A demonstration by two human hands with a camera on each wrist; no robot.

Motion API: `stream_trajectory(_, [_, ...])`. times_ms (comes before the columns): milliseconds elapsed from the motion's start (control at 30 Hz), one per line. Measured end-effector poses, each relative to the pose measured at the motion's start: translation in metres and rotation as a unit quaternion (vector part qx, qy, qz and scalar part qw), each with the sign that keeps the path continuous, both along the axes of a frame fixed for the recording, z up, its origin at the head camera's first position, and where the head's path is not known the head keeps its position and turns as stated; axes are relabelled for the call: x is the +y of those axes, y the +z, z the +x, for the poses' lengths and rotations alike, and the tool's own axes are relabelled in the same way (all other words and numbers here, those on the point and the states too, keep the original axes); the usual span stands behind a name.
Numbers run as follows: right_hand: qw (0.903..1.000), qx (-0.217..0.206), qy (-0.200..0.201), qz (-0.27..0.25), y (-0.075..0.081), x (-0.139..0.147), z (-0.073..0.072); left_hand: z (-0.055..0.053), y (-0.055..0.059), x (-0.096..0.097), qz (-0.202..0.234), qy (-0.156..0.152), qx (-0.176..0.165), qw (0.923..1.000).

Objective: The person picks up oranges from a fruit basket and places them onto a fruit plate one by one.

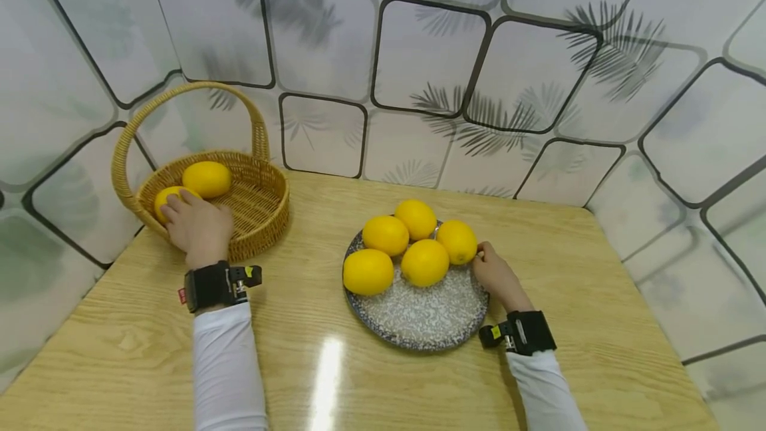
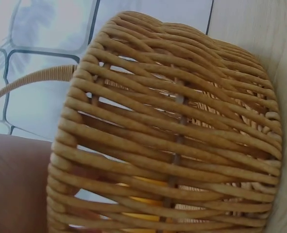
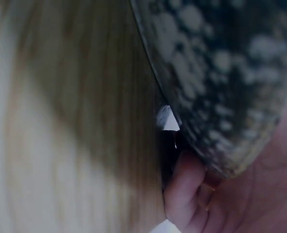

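Note:
In the head view, my left hand (image 1: 202,226) reaches into a wicker basket (image 1: 272,221) at the left. Its fingers lie over a yellow lemon (image 1: 163,201), while the thumb stands apart from it. A second lemon (image 1: 207,179) rests beside that one. Through the weave in the left wrist view, a bit of yellow lemon (image 2: 143,199) shows. My right hand (image 1: 499,277) holds the right rim of a speckled grey plate (image 1: 427,318), its fingers curled under the edge. Several lemons (image 1: 425,263) sit on the plate's back half.
Both stand on a light wooden table (image 1: 287,351), the basket at the back left and the plate near the middle. The basket's tall arched handle (image 1: 128,135) rises over its opening. A patterned wall covering (image 1: 323,38) encloses the table's back and sides.

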State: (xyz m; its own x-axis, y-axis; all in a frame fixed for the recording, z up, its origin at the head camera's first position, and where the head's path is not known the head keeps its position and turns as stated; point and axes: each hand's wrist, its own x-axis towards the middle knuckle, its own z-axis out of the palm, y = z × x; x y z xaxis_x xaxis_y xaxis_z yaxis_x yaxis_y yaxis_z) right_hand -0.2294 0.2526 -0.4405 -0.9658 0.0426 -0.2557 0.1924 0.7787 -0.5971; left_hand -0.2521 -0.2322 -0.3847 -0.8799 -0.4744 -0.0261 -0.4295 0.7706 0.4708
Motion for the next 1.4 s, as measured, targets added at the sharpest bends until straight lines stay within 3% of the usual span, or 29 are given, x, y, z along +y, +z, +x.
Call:
stream_trajectory(367, [1.0,-0.006,-0.001,-0.003,0.0026,-0.0014,0.0001,-0.0056,0.0016,-0.0021,0.018,-0.012,-0.064,0.9977])
stream_trajectory(700, [1.0,-0.004,0.002,0.002,0.0051,-0.0008,0.002,-0.0062,0.0028,0.0007,-0.001,0.0,-0.057,0.9984])
stream_trajectory(1000, [1.0,0.001,0.003,0.0,0.004,-0.0022,0.0016,-0.0062,0.0,-0.001,0.007,-0.007,-0.062,0.998])
stream_trajectory(1167, [1.0,0.002,0.002,0.002,0.0037,-0.0017,0.0014,-0.0063,0.0009,-0.0004,-0.011,-0.007,-0.058,0.9983])
stream_trajectory(1400, [1.0,0.002,0.0,0.003,0.0021,-0.0008,0.0001,-0.006,0.0041,-0.0007,-0.03,-0.004,-0.077,0.9965])
